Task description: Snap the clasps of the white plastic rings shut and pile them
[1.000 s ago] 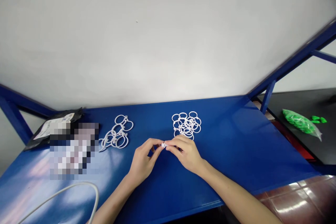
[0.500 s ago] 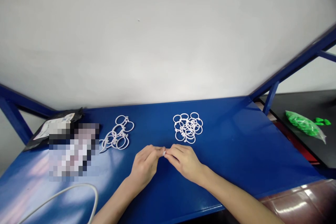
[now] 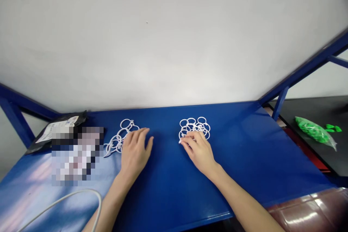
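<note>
My left hand point(image 3: 134, 152) hovers at the left heap of white plastic rings point(image 3: 110, 147), its fingers stretched out and thumb apart. It covers part of that heap, and I cannot tell whether it touches the rings. My right hand point(image 3: 200, 151) is over the near side of the right heap of white plastic rings point(image 3: 201, 127). Thumb and fingers pinch together on a white plastic ring point(image 3: 179, 141), part of which shows at the fingertips. Small clasp-like knobs stick out from the rings.
The blue table point(image 3: 163, 185) backs onto a white wall. A black parcel bag point(image 3: 35, 145) lies at the left, beside a blurred-out item. A white cable point(image 3: 78, 191) loops at the front left. Green pieces in a clear bag point(image 3: 315, 132) lie on a dark table at right.
My hands have parted from the table's middle, where they met on a small white piece. The left went left to one heap and opened; the right went forward and right to the other.
</note>
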A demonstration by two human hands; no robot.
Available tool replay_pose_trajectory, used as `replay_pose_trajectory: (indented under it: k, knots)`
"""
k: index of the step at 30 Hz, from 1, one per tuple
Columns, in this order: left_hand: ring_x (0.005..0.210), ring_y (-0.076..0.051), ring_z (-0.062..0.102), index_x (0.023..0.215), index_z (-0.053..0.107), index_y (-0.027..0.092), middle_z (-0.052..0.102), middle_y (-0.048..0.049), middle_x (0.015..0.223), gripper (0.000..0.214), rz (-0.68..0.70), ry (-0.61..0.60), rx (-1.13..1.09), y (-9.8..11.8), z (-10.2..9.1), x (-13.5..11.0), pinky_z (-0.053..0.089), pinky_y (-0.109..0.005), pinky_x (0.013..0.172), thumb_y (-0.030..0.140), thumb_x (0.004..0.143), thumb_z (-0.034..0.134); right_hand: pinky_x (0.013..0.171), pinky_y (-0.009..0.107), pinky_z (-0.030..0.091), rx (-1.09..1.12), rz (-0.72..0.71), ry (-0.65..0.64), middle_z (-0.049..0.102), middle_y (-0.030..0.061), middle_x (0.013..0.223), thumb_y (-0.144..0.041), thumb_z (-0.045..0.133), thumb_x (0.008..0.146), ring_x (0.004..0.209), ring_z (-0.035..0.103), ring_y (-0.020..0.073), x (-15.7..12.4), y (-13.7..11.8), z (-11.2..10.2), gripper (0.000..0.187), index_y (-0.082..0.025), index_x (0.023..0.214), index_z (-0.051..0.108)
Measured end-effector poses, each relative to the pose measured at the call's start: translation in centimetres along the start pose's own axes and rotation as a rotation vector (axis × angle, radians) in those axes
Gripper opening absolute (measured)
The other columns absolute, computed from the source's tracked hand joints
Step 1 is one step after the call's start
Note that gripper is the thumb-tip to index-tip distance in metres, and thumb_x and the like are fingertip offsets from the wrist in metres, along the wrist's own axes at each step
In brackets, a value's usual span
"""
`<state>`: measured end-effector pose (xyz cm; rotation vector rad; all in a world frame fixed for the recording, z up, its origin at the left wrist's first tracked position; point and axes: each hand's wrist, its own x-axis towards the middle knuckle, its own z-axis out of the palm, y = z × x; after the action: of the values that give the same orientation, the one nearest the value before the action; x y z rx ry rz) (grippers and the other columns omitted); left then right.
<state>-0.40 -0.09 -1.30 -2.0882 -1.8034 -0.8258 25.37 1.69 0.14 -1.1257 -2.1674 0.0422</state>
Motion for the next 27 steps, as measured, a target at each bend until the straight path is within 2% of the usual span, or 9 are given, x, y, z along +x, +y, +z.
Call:
replay_pose_trajectory:
  k: [3,5,12,15,17,24,27]
  knots:
    - [0.12,-0.039,0.054,0.125,0.064,0.009,0.067,-0.0198,0.127,0.039,-0.204,-0.074,0.209,-2.3,0.1,-0.2,0.044,-0.05,0.097,0.035,0.099,0.054,0.075,0.036,0.058,-0.108,0.073,-0.007,0.067,0.0114,0.111,-0.021,0.063,0.099,0.099,0.061,0.0261,0.2,1.1,-0.3,0.013,-0.022,0.104,0.075]
    - [0.122,-0.04,0.051,0.126,0.064,0.009,0.066,-0.02,0.127,0.041,-0.272,-0.132,0.268,-3.1,0.1,-0.3,0.042,-0.051,0.097,0.037,0.099,0.051,0.08,0.039,0.059,-0.134,0.092,-0.027,0.065,0.0126,0.115,-0.021,0.064,0.097,0.104,0.06,0.0279,0.2,1.4,-0.3,0.014,-0.022,0.107,0.075]
    - [0.112,-0.039,0.052,0.131,0.061,0.01,0.064,-0.0216,0.124,0.048,-0.412,-0.099,0.373,-3.1,-0.7,-0.1,0.039,-0.047,0.088,0.041,0.097,0.047,0.085,0.043,0.059,-0.04,0.078,-0.046,0.065,0.0122,0.113,-0.023,0.062,0.098,0.104,0.06,0.0275,0.0,0.2,0.1,0.015,-0.02,0.108,0.074]
    - [0.107,-0.039,0.053,0.125,0.064,0.011,0.071,-0.02,0.109,0.043,-0.384,-0.174,0.372,-3.5,-0.8,-0.2,0.036,-0.048,0.087,0.038,0.098,0.044,0.083,0.043,0.06,0.004,0.066,-0.044,0.066,0.0127,0.111,-0.023,0.063,0.098,0.103,0.06,0.0279,-0.1,-0.1,0.3,0.015,-0.02,0.108,0.073]
    - [0.106,-0.038,0.054,0.12,0.067,0.013,0.074,-0.0179,0.104,0.038,-0.353,-0.18,0.343,-3.8,-0.8,-0.4,0.034,-0.048,0.089,0.033,0.098,0.043,0.083,0.044,0.059,0.024,0.064,-0.045,0.066,0.0127,0.11,-0.023,0.062,0.098,0.102,0.06,0.0279,-0.1,-0.2,0.3,0.015,-0.02,0.108,0.073]
    - [0.104,-0.034,0.058,0.112,0.07,0.017,0.077,-0.0147,0.103,0.029,-0.278,-0.021,0.255,-2.8,-1.3,-0.2,0.033,-0.051,0.093,0.028,0.101,0.046,0.088,0.045,0.058,0.071,0.023,-0.059,0.067,0.011,0.108,-0.022,0.062,0.098,0.103,0.06,0.027,-0.3,-0.7,0.4,0.015,-0.02,0.109,0.073]
    - [0.1,-0.03,0.061,0.107,0.07,0.02,0.076,-0.011,0.095,0.021,-0.2,0.084,0.079,-1.8,-1.9,0.0,0.04,-0.048,0.092,0.029,0.1,0.053,0.087,0.044,0.059,0.089,0.013,-0.058,0.068,0.011,0.108,-0.022,0.062,0.099,0.103,0.061,0.0266,-0.3,-0.9,0.3,0.016,-0.018,0.111,0.072]
